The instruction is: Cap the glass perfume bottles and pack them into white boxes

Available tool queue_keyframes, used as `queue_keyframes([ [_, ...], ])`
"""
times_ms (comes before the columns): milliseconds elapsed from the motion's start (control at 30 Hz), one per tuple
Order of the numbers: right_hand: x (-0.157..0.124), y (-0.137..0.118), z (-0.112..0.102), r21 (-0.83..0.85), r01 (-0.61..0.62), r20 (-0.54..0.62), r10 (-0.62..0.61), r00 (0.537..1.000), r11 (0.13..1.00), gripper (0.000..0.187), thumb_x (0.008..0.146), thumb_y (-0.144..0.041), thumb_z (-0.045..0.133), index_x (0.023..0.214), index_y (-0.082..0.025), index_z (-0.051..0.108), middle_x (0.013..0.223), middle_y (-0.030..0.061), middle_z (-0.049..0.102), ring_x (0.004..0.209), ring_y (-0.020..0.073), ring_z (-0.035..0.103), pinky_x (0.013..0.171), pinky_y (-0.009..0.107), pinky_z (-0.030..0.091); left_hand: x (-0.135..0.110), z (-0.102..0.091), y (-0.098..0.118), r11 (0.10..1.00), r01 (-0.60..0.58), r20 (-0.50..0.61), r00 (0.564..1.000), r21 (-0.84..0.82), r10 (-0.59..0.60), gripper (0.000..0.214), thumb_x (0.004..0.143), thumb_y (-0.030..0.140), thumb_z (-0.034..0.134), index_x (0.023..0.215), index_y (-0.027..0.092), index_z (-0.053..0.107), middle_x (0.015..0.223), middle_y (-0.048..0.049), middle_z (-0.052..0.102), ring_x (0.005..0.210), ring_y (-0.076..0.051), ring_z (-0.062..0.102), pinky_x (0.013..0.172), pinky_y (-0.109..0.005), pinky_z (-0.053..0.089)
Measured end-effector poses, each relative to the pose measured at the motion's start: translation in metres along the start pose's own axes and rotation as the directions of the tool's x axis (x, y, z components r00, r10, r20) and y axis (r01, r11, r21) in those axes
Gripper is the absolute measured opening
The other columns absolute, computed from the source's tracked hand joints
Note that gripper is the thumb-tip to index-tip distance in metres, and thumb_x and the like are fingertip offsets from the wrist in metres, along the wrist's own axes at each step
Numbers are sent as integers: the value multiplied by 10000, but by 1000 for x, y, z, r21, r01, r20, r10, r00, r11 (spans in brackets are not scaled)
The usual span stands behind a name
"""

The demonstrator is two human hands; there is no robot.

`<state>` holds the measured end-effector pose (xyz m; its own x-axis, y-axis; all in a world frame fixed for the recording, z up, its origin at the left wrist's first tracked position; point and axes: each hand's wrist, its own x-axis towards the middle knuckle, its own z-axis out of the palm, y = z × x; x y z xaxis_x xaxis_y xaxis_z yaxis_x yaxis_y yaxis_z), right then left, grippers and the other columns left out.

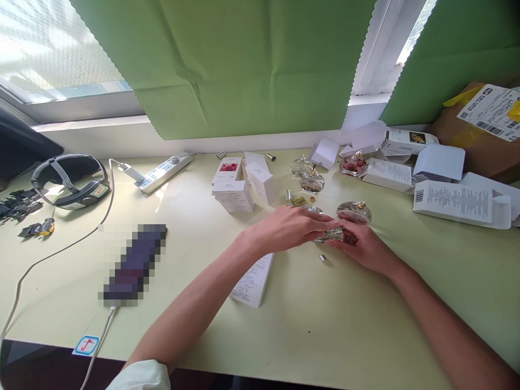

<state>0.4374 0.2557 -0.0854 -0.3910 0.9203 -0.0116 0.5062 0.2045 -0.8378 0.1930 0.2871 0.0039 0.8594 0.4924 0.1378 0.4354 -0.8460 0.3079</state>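
Observation:
A clear glass perfume bottle [333,234] lies low over the table between my two hands and is partly covered by them. My left hand [286,227] reaches across its upper left side, fingers closed over it. From the right, my right hand [365,246] grips the bottle's edge with thumb and fingers. Just behind stands another perfume bottle [354,213] with a gold neck. A small silver cap [323,258] lies in front of the hands. Beyond my left hand are a gold cap [298,201] and a silver cap [288,195].
More perfume bottles [312,183] stand farther back. White cartons [233,197] stand left of them, and one carton [252,281] lies under my left forearm. Opened cartons [453,201] pile up at right beside a cardboard box [479,130]. A power strip [164,173], headset [73,181] and cables occupy the left.

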Motion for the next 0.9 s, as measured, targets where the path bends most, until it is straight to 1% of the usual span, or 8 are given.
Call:
queue_keyframes([
  [167, 0, 1, 0, -9, -1, -2, 1, 1000, 1000, 422, 873, -545, 634, 1147, -225, 629, 641, -33, 470, 565, 145, 459, 479, 270, 335, 0, 0, 0, 1000, 3, -2, 1000, -7, -3, 370, 1010, 270, 504, 1363, 362, 568, 1357, 7, 638, 1125, -162, 674, 854, -280, 550],
  [300, 0, 1, 0, -12, 2, -2, -2, 1000, 1000, 439, 870, -556, 631, 1158, -224, 629, 643, -33, 467, 564, 144, 455, 478, 270, 341, 0, -1, 1, 1000, 12, -4, 1000, -5, -12, 373, 1006, 256, 510, 1355, 373, 572, 1351, 19, 643, 1117, -156, 677, 838, -272, 551],
  [467, 0, 0, 0, -8, 6, -2, -6, 1000, 1000, 406, 880, -524, 637, 1156, -227, 628, 645, -40, 458, 565, 137, 454, 494, 267, 346, 1, -3, 3, 999, 19, 13, 1000, 28, -19, 358, 1018, 260, 482, 1350, 349, 583, 1355, 1, 640, 1128, -163, 669, 816, -260, 542],
  [633, 0, 0, 0, -19, 5, -8, -5, 1000, 1000, 427, 879, -538, 627, 1166, -221, 630, 632, -38, 468, 559, 143, 471, 485, 271, 347, 1, -2, 4, 999, 13, 11, 1000, 37, -13, 348, 1016, 255, 485, 1336, 334, 598, 1341, -12, 651, 1099, -163, 680, 804, -261, 540],
  [767, 1, 1, 0, -33, 21, -10, -22, 1000, 999, 431, 885, -540, 617, 1172, -219, 628, 630, -33, 475, 549, 147, 476, 487, 280, 360, 1, -4, 8, 997, -1, 1, 1000, 79, 1, 342, 1031, 282, 446, 1337, 328, 591, 1412, -8, 594, 1028, -172, 698, 751, -279, 538],
  [833, 1, 1, 0, -50, 20, -13, -21, 1000, 999, 421, 888, -532, 619, 1170, -220, 626, 643, -33, 483, 550, 144, 481, 501, 284, 374, -1, -9, 8, 997, 2, -27, 1000, 75, 0, 367, 1034, 301, 438, 1385, 313, 543, 1450, -17, 558, 988, -170, 701, 721, -279, 531],
  [900, 1, 3, 0, -65, 12, -20, -13, 1000, 998, 415, 883, -528, 627, 1159, -218, 630, 665, -28, 501, 565, 146, 496, 520, 288, 391, -3, -18, 6, 998, 44, -101, 994, 41, -40, 399, 1037, 317, 428, 1429, 279, 492, 1418, -44, 586, 948, -157, 697, 711, -270, 521],
])
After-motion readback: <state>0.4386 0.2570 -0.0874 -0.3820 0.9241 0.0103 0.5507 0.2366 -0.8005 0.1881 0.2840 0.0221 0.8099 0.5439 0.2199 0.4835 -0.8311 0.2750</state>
